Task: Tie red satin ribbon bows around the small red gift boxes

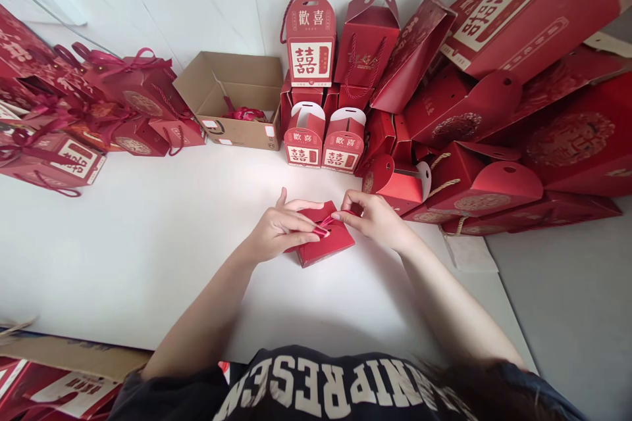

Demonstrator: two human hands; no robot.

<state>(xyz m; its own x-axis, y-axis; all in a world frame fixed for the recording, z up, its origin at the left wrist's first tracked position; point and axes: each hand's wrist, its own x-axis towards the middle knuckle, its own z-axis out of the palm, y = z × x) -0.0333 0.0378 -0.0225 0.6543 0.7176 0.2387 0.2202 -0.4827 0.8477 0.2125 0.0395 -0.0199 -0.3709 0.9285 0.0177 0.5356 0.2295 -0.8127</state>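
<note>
White table (pixel 162 230), red boxes (pixel 390 52), cardboard carton (pixel 247 135)

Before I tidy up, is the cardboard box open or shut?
Open: the cardboard box is uncovered on top, with something red showing inside.

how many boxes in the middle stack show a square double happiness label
3 in view: an upper box on top, a lower left box and a lower right box side by side in front. More may be hidden behind.
</note>
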